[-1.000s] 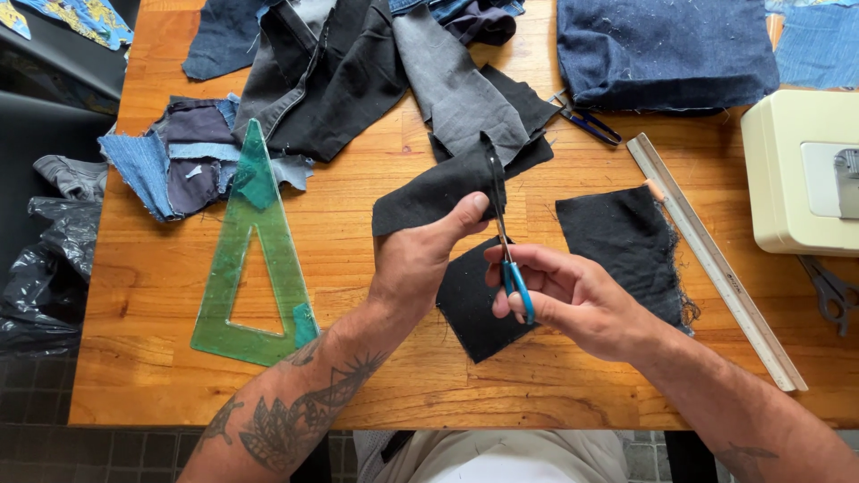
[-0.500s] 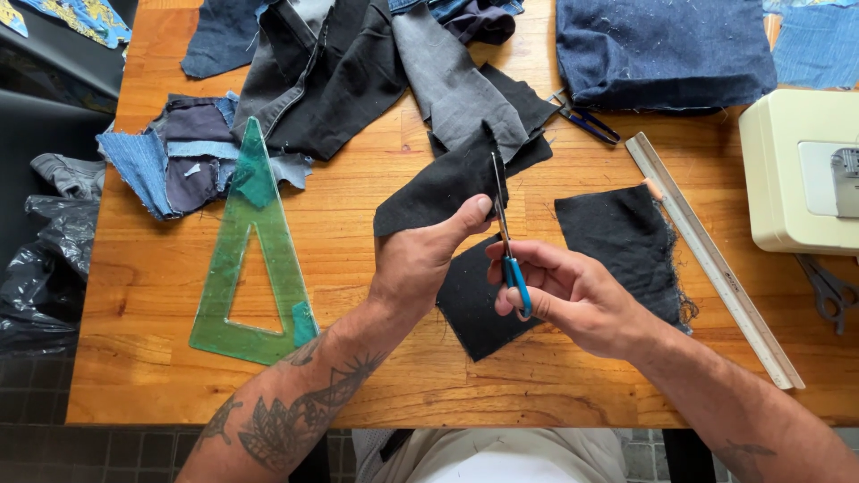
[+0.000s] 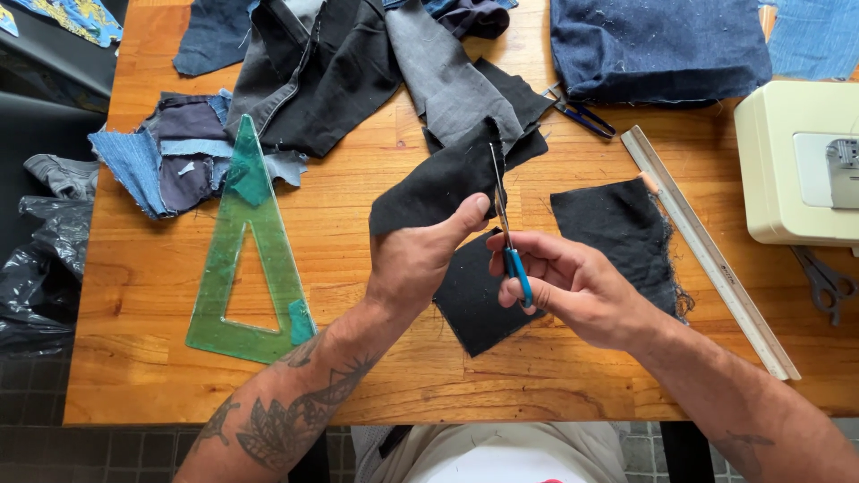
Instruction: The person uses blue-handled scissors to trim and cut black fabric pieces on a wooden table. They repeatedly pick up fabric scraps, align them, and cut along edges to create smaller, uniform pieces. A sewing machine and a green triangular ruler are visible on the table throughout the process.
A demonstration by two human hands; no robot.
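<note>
Your left hand (image 3: pixel 419 264) pinched one black cloth piece (image 3: pixel 440 183) up over the wooden table (image 3: pixel 358 259). Your right hand (image 3: pixel 573 291) gripped one pair of blue-handled scissors (image 3: pixel 510 241) along its edge. Two more black pieces (image 3: pixel 617 228) lay flat below. One green triangle ruler (image 3: pixel 250 259) and one long ruler (image 3: pixel 707 246) sat nearby.

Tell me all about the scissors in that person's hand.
The scissors are small, with slim shiny metal blades and blue handles. The right hand grips the handles; the blades point up and away, running along the edge of a black cloth that the left hand holds above the wooden table.
</note>
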